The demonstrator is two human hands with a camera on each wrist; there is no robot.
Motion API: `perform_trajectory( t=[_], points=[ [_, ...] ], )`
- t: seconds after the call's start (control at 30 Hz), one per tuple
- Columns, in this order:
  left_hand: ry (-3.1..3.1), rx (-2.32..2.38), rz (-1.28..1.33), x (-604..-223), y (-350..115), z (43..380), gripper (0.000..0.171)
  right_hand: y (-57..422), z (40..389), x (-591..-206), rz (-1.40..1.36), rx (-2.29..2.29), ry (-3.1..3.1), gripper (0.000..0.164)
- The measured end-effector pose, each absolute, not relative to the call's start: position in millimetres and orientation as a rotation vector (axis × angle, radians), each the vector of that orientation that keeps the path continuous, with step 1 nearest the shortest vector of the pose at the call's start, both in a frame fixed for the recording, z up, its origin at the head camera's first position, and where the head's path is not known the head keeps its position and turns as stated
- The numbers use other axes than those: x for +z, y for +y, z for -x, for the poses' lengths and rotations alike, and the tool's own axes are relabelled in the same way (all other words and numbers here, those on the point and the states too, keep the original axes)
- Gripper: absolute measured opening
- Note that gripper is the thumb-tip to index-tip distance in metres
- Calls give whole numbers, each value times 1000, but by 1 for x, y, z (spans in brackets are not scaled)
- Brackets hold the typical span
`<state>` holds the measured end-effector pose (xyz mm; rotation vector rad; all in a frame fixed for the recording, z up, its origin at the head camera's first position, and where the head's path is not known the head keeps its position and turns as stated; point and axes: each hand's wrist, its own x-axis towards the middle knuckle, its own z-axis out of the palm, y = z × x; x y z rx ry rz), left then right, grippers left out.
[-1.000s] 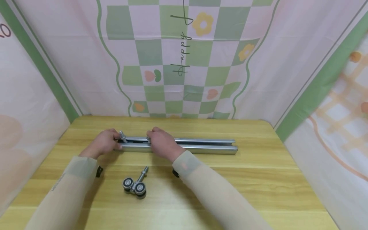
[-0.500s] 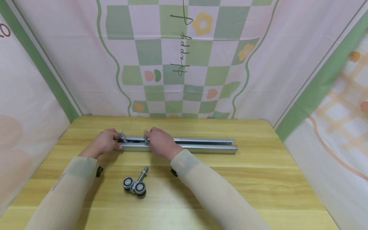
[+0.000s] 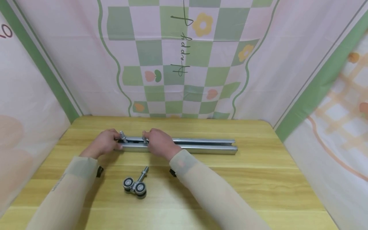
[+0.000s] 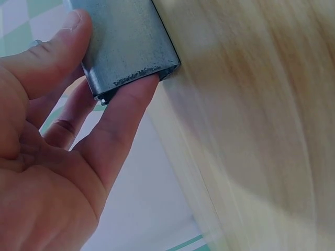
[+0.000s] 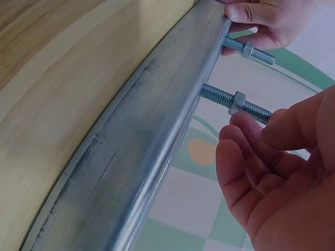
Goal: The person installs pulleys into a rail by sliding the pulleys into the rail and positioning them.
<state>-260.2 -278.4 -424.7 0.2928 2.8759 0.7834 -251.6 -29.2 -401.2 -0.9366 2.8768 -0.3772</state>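
With twelve o'clock pointing away from the person in the head view, a metal rail [image 3: 208,149] lies on the far half of the wooden table [image 3: 247,188], its long axis running almost exactly from nine to three o'clock, slot facing up. At its nine o'clock end, the left hand [image 3: 104,143] grasps the rail: the left wrist view shows the thumb against a side wall and a finger at the end opening.

Just beside that hand, the first bolt [image 3: 123,136] rises from the slot, leaning slightly toward eleven. Next along toward three o'clock, the second bolt [image 5: 220,98] also stands up out of the slot, and the right hand [image 3: 162,143] pinches its tip between thumb and fingers. In the right wrist view both bolts carry a nut and point roughly to four o'clock, nearly parallel, while the rail runs from one to seven.

Apart from the rail, at about eight o'clock from its middle, a loose roller [image 3: 135,187] lies on the table, wheels toward the person, its threaded stem pointing to one o'clock. At twelve, beyond the table, hangs a green-and-white checked cloth [image 3: 198,52].
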Motion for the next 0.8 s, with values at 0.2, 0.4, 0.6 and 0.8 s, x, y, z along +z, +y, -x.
perform_trajectory(
  t=[0.2,0.4,0.6,0.8],
  points=[
    [2877,788,-286,-425,-279,261,38,-31,250,-400,928,-367,2884,56],
    [2882,793,-293,-427,-280,261,37,-32,249,-401,927,-337,2897,55],
    [2887,794,-309,-427,-281,262,34,-33,250,-403,936,-321,2909,55],
    [2877,792,-302,-428,-282,262,37,-35,249,-405,920,-333,2910,54]
  ],
)
